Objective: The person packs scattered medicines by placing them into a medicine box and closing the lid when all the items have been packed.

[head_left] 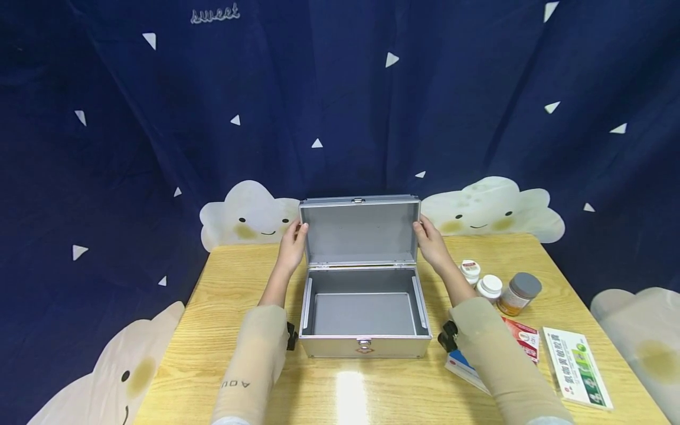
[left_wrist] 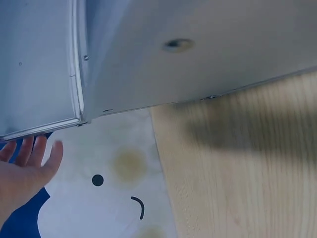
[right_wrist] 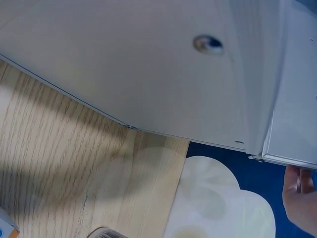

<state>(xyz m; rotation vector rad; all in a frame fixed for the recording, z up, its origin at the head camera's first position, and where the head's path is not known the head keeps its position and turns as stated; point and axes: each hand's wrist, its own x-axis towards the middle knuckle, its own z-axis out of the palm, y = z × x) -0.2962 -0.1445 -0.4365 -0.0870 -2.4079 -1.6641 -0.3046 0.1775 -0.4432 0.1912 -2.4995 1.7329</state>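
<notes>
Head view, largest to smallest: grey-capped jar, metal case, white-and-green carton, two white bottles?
1. Metal case
2. White-and-green carton
3. Grey-capped jar
4. Front white bottle and rear white bottle: too alike to rank.

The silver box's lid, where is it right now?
In the head view, the lid stands raised mid-picture at the back of the box, between the left hand and right hand.

Silver metal case (head_left: 332, 347), lid (head_left: 361, 233) flipped up
Sitting flat on the wood-grain tabletop (head_left: 234, 283), latch (head_left: 364, 343) on the near side with a little reddish mark under it. Boxy lid's pretty much upright on its rear hinges, plain grey inside.
</notes>
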